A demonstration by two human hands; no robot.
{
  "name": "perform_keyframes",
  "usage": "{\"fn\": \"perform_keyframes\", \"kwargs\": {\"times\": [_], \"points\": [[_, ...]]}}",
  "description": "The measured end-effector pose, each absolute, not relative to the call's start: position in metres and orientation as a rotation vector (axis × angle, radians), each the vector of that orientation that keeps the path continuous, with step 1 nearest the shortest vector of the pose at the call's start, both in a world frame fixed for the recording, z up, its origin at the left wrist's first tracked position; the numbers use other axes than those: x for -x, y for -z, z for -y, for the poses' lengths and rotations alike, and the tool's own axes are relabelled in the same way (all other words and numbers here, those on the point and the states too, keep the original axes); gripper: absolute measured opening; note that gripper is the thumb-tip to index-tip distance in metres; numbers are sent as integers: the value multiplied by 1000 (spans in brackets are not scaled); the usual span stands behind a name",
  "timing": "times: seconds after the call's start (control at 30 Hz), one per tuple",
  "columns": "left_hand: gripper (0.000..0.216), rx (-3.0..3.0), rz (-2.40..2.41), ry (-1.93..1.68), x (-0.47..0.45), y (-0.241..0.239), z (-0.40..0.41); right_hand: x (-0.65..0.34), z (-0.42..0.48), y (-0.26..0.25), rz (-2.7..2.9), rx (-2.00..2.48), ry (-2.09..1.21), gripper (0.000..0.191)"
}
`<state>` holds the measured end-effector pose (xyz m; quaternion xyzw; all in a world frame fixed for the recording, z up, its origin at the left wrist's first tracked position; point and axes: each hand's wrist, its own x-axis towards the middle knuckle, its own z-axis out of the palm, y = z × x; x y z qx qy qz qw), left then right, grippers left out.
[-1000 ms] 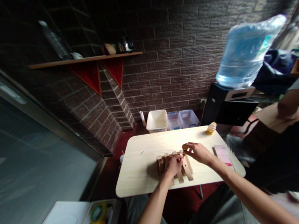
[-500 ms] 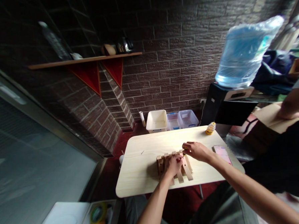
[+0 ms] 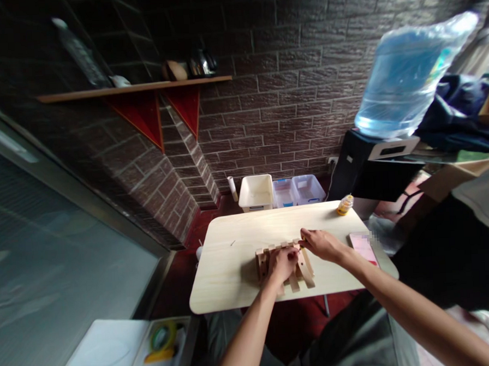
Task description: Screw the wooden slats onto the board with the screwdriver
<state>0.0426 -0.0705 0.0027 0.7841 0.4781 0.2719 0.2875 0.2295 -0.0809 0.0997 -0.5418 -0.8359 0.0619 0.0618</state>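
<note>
A slatted wooden piece (image 3: 306, 275) stands on the pale table (image 3: 221, 282), its light slats side by side, with dark holes in some. My left hand (image 3: 282, 264) rests over its middle, thumb and fingertips pinched together near a slat's upper end. Whatever they pinch is too small to make out. Just to the right, my right hand (image 3: 322, 244) is closed around a small screwdriver (image 3: 303, 242) with a yellow handle. Its tip points down toward the left fingertips. Most of the handle is hidden by my fingers.
A thin small rod (image 3: 232, 242) lies left on the table. A yellow-labelled jar (image 3: 345, 205) and a phone (image 3: 363, 248) sit at the right. Bins (image 3: 256, 193) stand behind. Another person's dark clothing (image 3: 440, 254) is close on the right. An open case (image 3: 155, 351) is lower left.
My right hand has dipped slightly toward the slats, with the screwdriver closer to the left fingertips. The view has shifted a little. The other person's arm has left the cardboard box.
</note>
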Motion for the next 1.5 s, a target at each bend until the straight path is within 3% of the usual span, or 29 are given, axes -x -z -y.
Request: {"fn": "perform_keyframes", "kwargs": {"times": [0.2, 0.4, 0.7, 1.23, 1.5], "points": [[24, -2041, -1297, -756, -43, 0, 72, -234, 83, -104, 2610, 1380, -69, 13], [22, -2068, -1280, -764, -41, -9, 74, -235, 83, -105, 2646, 1221, 37, 23], [22, -2084, -1259, -822, -41, -13, 76, -240, 76, -97, 2661, 1342, -55, 32], [21, -1911, -1278, -795, -50, -9, 74, -237, 79, -99, 2538, 1205, -212, 22], [20, -2011, -1275, -783, -45, 4, 69, -232, 79, -112, 2538, 1533, -255, 21]]}}
